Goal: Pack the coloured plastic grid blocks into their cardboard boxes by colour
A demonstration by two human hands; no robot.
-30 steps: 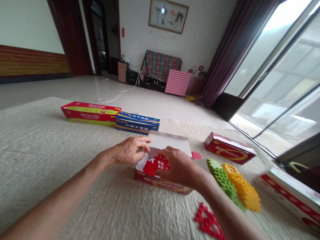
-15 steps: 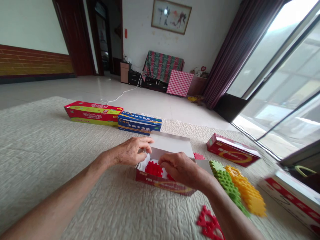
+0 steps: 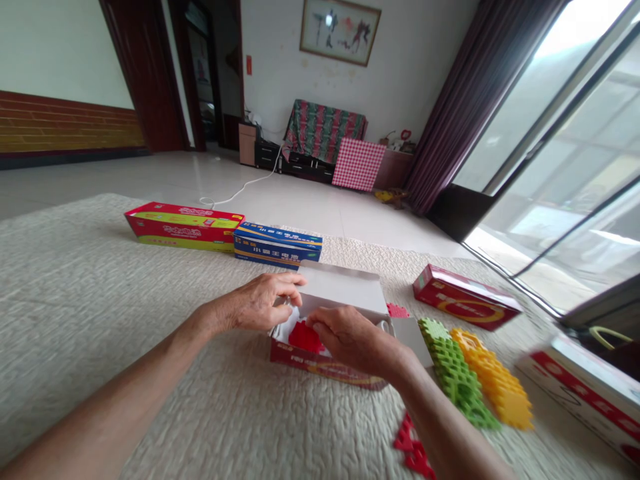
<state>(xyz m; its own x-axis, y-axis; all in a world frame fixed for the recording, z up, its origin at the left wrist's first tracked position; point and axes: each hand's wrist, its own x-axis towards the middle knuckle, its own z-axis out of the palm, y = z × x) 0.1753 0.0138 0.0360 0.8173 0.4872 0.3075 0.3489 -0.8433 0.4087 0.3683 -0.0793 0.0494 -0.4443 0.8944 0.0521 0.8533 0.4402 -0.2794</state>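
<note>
An open dark red box (image 3: 325, 368) with white lining stands on the textured mat, its pale lid (image 3: 343, 287) raised at the back. Red foam pieces (image 3: 305, 337) lie inside it. At the box's left end is my left hand (image 3: 265, 301), fingers curled around the corner and thumb bent toward them. My right hand (image 3: 347, 337) reaches into the box with fingers bent together over the red pieces; its fingertips touch them, though what lies under the palm is hidden.
Behind the box are a red-and-green box (image 3: 185, 227) and a blue box (image 3: 277, 247). To the right are green pieces (image 3: 455, 373), yellow pieces (image 3: 493, 380), a red box (image 3: 465, 298) and a white-and-red box (image 3: 585, 393). Loose red pieces (image 3: 413, 447) lie near my right forearm.
My right hand has shifted slightly left inside the box, over the red pieces. My left hand stays at the box's left end.
</note>
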